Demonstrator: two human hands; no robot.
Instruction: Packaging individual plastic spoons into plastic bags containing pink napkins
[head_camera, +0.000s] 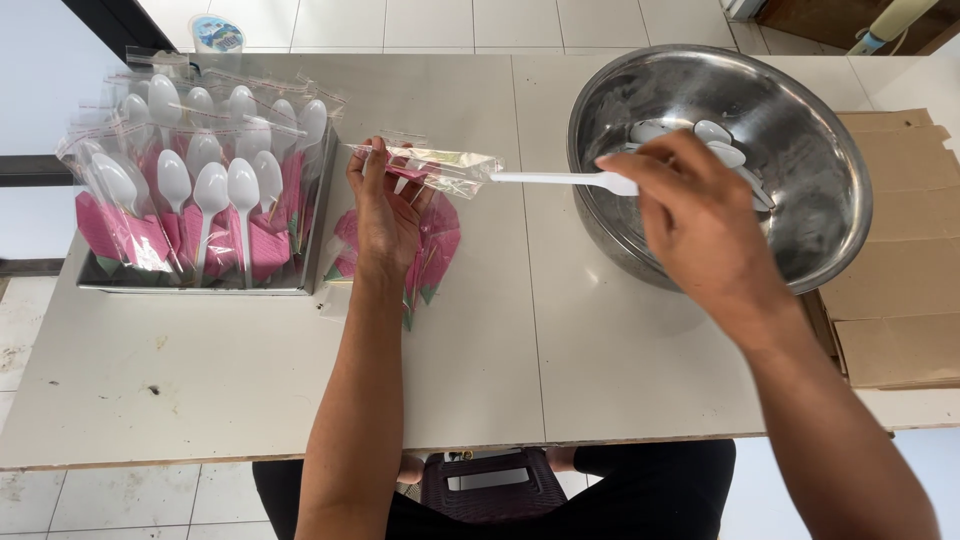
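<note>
Head view: at the bottom edge of the frame a dark stool sits between the person's knees, below the near edge of the pale surface. Mid-frame, the left hand is closed on a small clear bag, pinching it at its left end above a loose pile of pink napkins lying flat on the surface. The right hand, right of centre, grips the bowl end of a white plastic spoon; the spoon lies level, its handle tip entering the open mouth of the bag. Behind the right hand stands a big steel bowl holding more white spoons. At upper left, a metal tray carries upright filled packets, each with a spoon and a pink napkin. Flattened cardboard lies at the right edge.
</note>
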